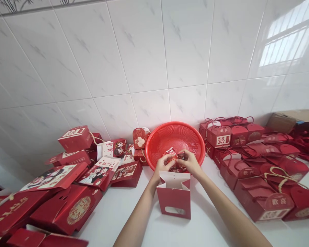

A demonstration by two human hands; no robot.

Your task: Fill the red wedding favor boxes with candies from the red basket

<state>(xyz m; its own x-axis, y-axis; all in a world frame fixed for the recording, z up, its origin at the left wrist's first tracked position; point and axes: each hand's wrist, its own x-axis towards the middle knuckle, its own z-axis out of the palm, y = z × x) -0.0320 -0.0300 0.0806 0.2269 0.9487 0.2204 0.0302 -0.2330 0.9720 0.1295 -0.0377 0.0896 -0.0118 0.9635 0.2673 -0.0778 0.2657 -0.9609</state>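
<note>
Many boxes [263,197] at right look done, tops closed. Red basket [175,132] still holds packets [177,168]. Front box [173,199] not yet shut, inside mostly hidden. Left hand [163,164] pinches red packet [172,154] over basket; right hand [191,163] beside it, grip unclear.

Left hand [163,164] and right hand [190,163] held close together, fingertips almost meeting.
The left forearm [140,209] and right forearm [222,199] are bared, stretched forward and angled inward from the lower edge of the view. The fingers of each hand are bent into a pinching grip, with the backs of both hands turned outward.
</note>
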